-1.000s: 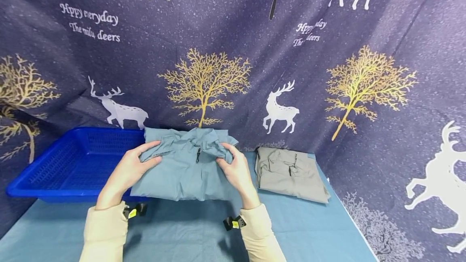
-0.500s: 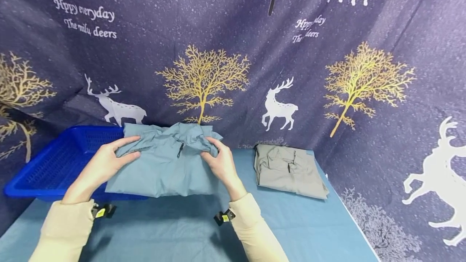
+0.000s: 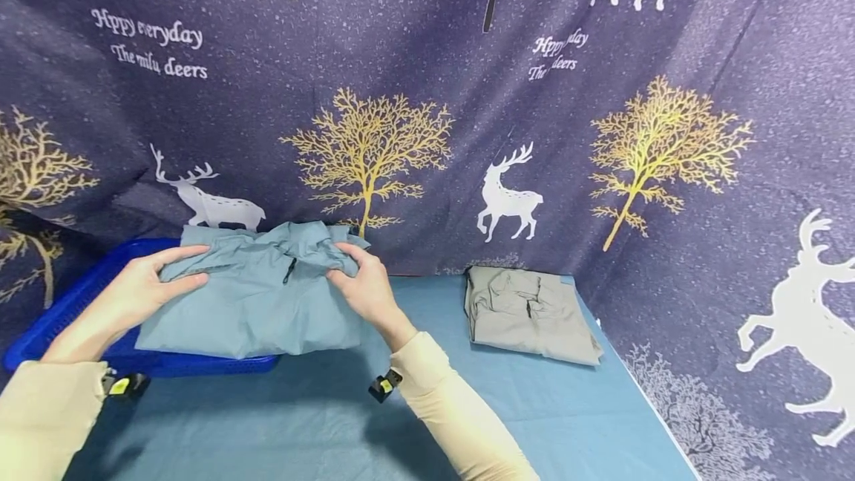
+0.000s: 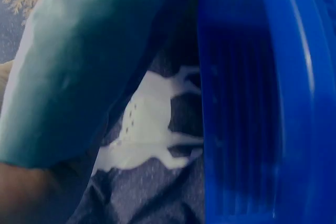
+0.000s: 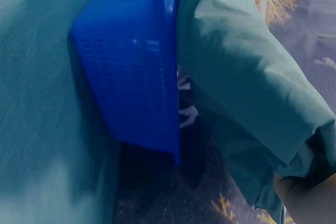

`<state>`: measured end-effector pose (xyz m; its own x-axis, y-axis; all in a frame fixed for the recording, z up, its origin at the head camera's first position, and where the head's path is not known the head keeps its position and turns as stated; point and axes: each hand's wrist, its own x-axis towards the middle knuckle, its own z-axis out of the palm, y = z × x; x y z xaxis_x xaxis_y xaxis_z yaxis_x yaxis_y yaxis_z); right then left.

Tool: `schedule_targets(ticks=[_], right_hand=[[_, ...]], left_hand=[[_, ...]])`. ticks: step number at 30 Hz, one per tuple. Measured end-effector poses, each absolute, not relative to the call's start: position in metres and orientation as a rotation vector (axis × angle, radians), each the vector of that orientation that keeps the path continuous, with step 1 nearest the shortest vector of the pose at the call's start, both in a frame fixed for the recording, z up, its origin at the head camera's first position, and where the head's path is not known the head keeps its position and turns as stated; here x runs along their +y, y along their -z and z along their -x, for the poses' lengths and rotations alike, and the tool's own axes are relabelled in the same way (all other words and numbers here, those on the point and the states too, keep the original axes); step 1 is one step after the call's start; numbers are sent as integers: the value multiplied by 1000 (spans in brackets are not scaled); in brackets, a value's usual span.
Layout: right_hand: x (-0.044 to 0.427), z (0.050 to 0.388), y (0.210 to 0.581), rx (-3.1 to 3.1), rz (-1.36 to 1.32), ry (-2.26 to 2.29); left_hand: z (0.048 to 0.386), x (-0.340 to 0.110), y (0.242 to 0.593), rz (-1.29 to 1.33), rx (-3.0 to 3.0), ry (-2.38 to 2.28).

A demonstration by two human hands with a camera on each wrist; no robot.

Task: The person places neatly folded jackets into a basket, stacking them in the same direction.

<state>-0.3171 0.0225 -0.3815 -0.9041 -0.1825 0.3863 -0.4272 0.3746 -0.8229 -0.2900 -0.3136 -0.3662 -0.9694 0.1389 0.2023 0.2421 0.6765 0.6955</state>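
A folded blue-grey garment [image 3: 250,318] with a gathered edge and a short black cord is held up over the blue plastic basket [image 3: 220,368]. My left hand [image 3: 143,288] pinches its left end between thumb and fingers. The right end is gripped by my right hand [image 3: 366,289] in the same way. In the right wrist view the garment [image 5: 247,72] hangs just above the basket [image 5: 126,77], apart from its rim as far as I can tell. The left wrist view shows the ribbed basket wall [image 4: 241,129] beside the raised cloth. Most of the basket's inside is hidden.
A folded grey garment [image 3: 531,314] with a black cord lies at the right end of the table [image 3: 320,421], which has a blue cover. Behind it hangs a dark curtain [image 3: 414,43] printed with deer and trees.
Both hands have carried the blue-grey garment leftward, from beside the basket to over it. The grey garment and the basket have stayed in place.
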Motion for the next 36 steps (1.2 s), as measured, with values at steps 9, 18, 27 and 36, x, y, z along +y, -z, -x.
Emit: schedule_targets(ticks=[9,18,27,36], right_hand=[[-23,319,373,-2476,-535,-1519],[-73,321,373,-2553,-394,-1488],[-101,322,384,-2612,-352,-1416],[-117,315,406,-2675,-288,-1392]], left_hand=[[294,-360,362,201,-2847,960],[298,-402,365,105,-2911,786],[301,-422,375,110,-2942,693],[310,-435,400,113,-3085,799]])
